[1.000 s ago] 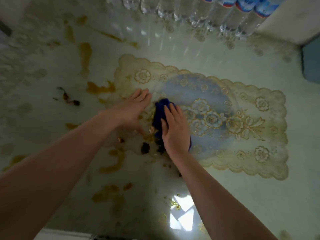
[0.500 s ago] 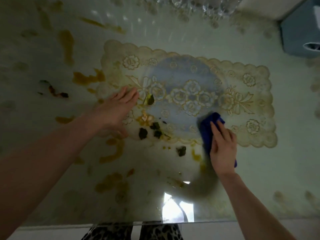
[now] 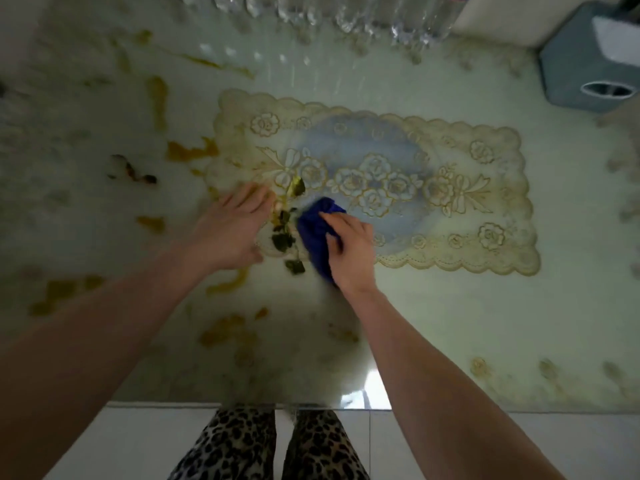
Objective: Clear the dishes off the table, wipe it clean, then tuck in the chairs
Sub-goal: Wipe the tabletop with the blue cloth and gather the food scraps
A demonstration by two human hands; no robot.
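Observation:
A blue cloth lies bunched on the glossy pale-green table, at the near left part of a cream lace placemat. My right hand presses down on the cloth and grips it. My left hand rests flat on the table with fingers apart, just left of the cloth. Between the two hands sit several dark green food scraps. Orange-brown sauce smears spread over the left half of the table.
A row of clear plastic water bottles stands along the far edge. A grey tissue box sits at the far right corner. More scraps lie at the left. The table's near edge meets white floor tiles and my leopard-print legs.
My right hand has swept the blue cloth from the mat's near right back to the left, pushing the scraps toward my left hand. The left hand has stayed roughly in place.

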